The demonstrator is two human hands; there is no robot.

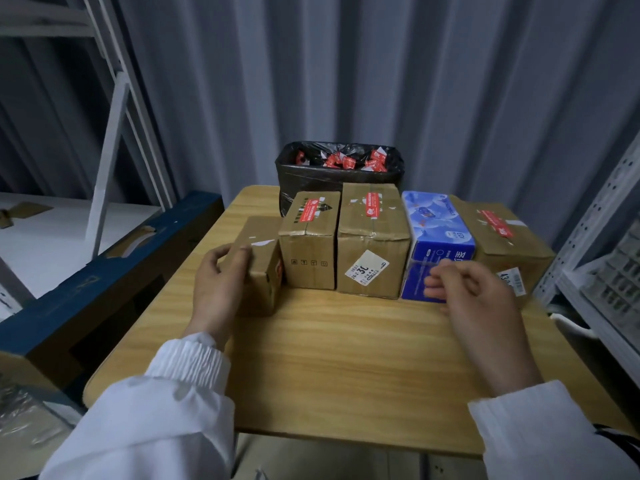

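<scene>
Several parcels stand in a row on a small wooden table. My left hand grips the leftmost small cardboard box, fingers curled over its top near corner. To its right stand a taller cardboard box with a red tape strip, a bigger cardboard box with a white label, a blue tissue pack and a low cardboard box. My right hand hovers in front of the blue pack with loosely curled fingers, holding nothing.
A bin lined with a black bag holds red and white tape scraps behind the boxes. A dark blue carton lies left of the table. White metal shelving stands at the right and at the far left.
</scene>
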